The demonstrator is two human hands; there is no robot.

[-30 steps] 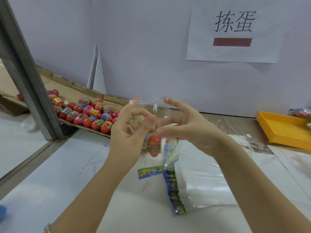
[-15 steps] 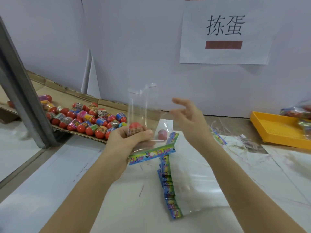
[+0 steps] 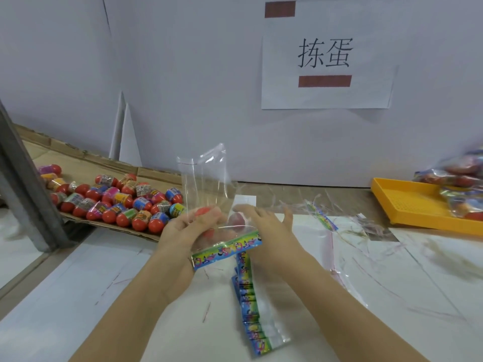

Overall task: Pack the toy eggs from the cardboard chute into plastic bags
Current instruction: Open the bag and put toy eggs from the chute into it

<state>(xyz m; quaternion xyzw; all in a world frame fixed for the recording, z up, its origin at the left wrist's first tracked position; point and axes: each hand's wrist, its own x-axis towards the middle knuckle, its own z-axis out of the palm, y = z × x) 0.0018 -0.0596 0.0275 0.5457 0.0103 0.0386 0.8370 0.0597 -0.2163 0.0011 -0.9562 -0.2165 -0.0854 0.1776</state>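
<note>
Right hand [image 3: 266, 226] has dropped in beside the plastic bag [image 3: 206, 178]; half a second ago it hung raised and clear of it. Left hand [image 3: 187, 232] keeps the same grip, curled round the bag's lower part from outside and clamped on a red toy egg [image 3: 204, 211] inside. That keeps the load down by the printed strip [image 3: 227, 248] and the mouth upright and open for more. A paler second egg [image 3: 237, 219] shows through the film by the right fingers. Right hand is spread flat and holds nothing, probably steadying the bag; whether it touches the film, can't tell. Loose eggs [image 3: 117, 202] sit heaped on the cardboard chute [image 3: 78, 158] just left. Empty bags [image 3: 251, 309] lie stacked on the table [image 3: 78, 283] under the wrists. Yellow tray [image 3: 418, 205], well apart on the right, holds filled bags [image 3: 460, 184].
</note>
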